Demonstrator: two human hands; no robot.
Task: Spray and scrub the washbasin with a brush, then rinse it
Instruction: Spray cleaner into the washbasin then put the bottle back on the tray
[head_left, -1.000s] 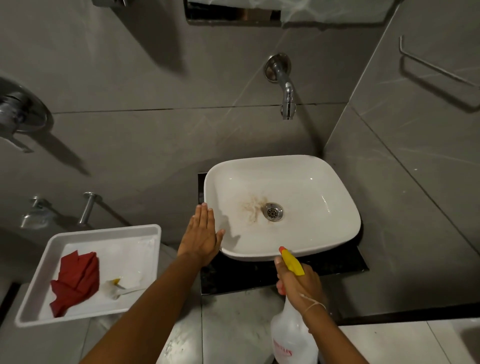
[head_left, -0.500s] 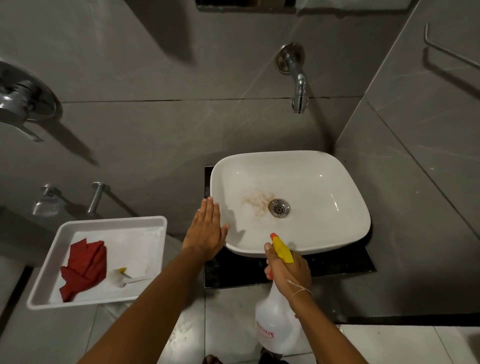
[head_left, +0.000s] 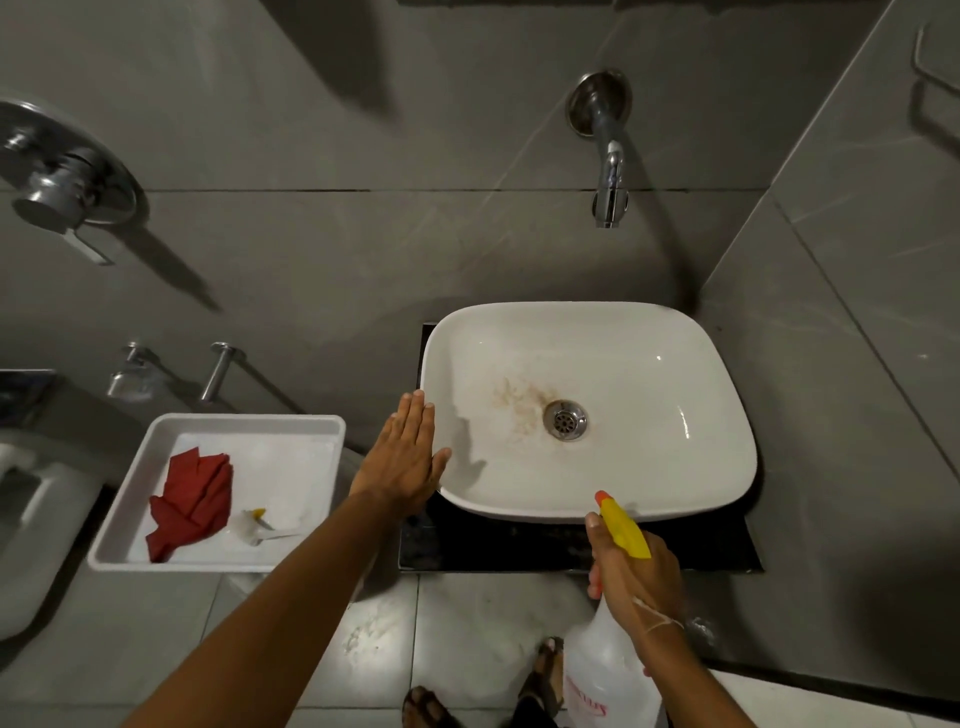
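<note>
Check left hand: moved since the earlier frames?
No. The left hand stays open and flat beside the washbasin, at its left front rim.

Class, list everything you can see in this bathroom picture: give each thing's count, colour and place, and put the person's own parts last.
Washbasin: one, white, brown stain by its drain, on a black counter.
Tap: one, chrome, on the wall above the basin.
Tray: one, white, left of the basin.
Cloth: one, red, in the tray.
Brush: one, pale with a yellow part, in the tray beside the cloth.
Spray bottle: one, clear with yellow nozzle, aimed at the basin.
Wall fittings: several, chrome, left wall.
Sandalled feet: two, bottom edge.
Left hand: open, flat at the basin's left rim.
Right hand: gripping the spray bottle.
</note>
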